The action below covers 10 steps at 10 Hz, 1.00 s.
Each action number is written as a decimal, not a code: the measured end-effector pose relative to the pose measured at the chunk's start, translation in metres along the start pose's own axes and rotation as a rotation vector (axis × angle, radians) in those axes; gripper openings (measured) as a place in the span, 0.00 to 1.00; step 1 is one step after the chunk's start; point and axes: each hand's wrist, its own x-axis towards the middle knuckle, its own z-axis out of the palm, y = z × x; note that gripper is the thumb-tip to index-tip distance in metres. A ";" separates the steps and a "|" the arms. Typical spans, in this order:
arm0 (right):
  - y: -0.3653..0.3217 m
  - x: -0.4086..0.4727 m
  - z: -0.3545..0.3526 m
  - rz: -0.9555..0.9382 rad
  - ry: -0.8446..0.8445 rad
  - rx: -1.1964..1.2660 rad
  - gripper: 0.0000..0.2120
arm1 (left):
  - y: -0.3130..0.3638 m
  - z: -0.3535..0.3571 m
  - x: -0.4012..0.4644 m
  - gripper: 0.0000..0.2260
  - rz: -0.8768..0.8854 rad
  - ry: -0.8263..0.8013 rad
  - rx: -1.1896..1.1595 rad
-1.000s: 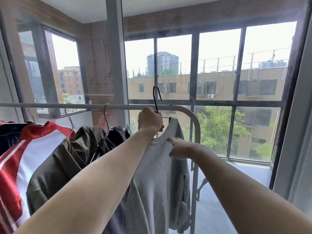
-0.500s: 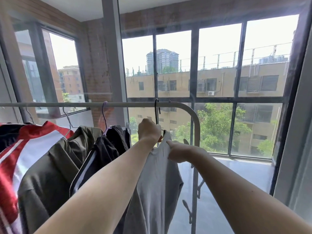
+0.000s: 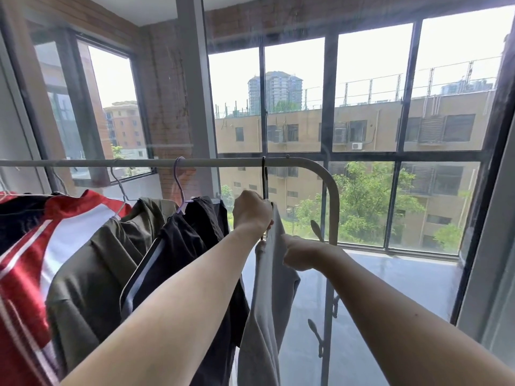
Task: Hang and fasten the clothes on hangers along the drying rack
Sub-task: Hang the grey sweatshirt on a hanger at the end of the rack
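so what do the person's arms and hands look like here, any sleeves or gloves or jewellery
Both forearms are bare for all of their visible length: no sleeves reach into view. The left hand and the right hand wear no gloves, and no watch, bracelet or ring shows on the visible sides. The right forearm bears a few small dark spots.
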 end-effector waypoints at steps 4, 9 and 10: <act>0.013 -0.002 0.018 0.037 -0.016 0.058 0.29 | -0.003 -0.007 -0.004 0.07 0.007 -0.151 0.125; 0.018 0.000 0.025 0.014 -0.035 0.059 0.27 | 0.009 -0.012 -0.018 0.07 -0.003 -0.193 0.050; 0.019 -0.001 0.025 0.025 -0.020 0.062 0.21 | 0.012 -0.015 -0.018 0.07 -0.015 -0.212 0.037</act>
